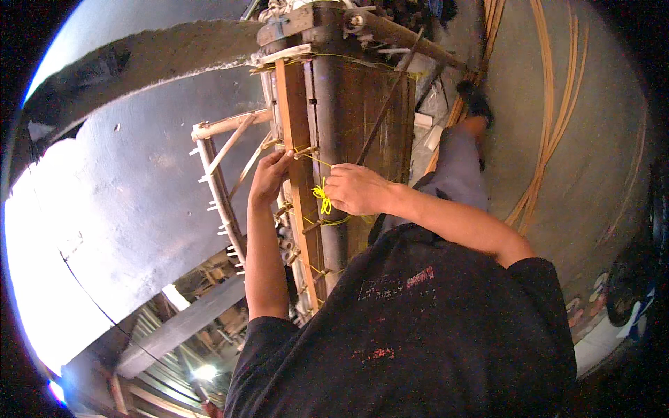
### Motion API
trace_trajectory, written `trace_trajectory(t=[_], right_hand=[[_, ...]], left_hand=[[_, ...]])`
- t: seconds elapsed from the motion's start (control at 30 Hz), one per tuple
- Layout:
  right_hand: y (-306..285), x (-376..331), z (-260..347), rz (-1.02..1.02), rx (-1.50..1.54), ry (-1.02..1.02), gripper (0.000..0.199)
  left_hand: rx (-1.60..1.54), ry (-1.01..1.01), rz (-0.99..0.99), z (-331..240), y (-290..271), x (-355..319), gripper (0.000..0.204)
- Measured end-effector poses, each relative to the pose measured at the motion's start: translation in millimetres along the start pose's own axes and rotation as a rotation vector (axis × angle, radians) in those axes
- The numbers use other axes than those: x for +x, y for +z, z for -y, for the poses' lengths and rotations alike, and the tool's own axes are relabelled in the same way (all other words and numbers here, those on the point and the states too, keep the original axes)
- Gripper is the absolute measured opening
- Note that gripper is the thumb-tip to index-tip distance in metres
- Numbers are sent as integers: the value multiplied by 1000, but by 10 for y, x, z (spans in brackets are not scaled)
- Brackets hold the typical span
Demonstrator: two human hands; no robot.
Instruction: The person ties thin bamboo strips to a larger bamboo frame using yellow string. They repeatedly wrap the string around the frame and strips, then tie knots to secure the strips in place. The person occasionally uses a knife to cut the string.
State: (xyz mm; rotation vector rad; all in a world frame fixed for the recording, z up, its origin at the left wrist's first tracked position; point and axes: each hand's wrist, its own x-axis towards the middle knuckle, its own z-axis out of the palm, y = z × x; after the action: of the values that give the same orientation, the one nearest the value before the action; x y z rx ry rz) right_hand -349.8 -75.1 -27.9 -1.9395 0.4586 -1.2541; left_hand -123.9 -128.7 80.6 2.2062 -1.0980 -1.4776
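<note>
A tall wooden frame (327,104) of dark boards and a lighter plank stands in front of me, with short pegs along its edge. A thin yellow string (323,198) is wound and knotted around the plank. My right hand (357,188) is closed on the string just beside the knot. My left hand (270,175) rests with its fingertips on the plank's left edge near a peg, close to where the string runs. My black shirt (418,327) fills the lower part of the view.
A pale pole rack (219,181) with small pegs stands left of the frame. Long cane strips (550,118) lie curved on the concrete floor to the right. My leg and dark shoe (476,97) are beside the frame. A roof structure shows at lower left.
</note>
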Motion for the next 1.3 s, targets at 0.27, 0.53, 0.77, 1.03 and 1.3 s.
trace_trajectory(t=[0.27,0.53,0.77,1.03,1.3], right_hand=[[-245,155,71,261,-106,-17,14],[-724,868,71,308,17,202,20],[-469,1872,-523,701,-723,-86,28],[-289,2429,-870,1203,-535,5,33],[-269,2627,-769,1435,-503,83,35]], left_hand=[[-138,269,-416,374,87,-255,31],[268,22,-902,1234,163,-1521,37],[209,-15,-742,1908,409,-1533,46],[147,91,-416,2307,-27,-1318,52],[-71,-59,-163,2122,-200,-1302,46]])
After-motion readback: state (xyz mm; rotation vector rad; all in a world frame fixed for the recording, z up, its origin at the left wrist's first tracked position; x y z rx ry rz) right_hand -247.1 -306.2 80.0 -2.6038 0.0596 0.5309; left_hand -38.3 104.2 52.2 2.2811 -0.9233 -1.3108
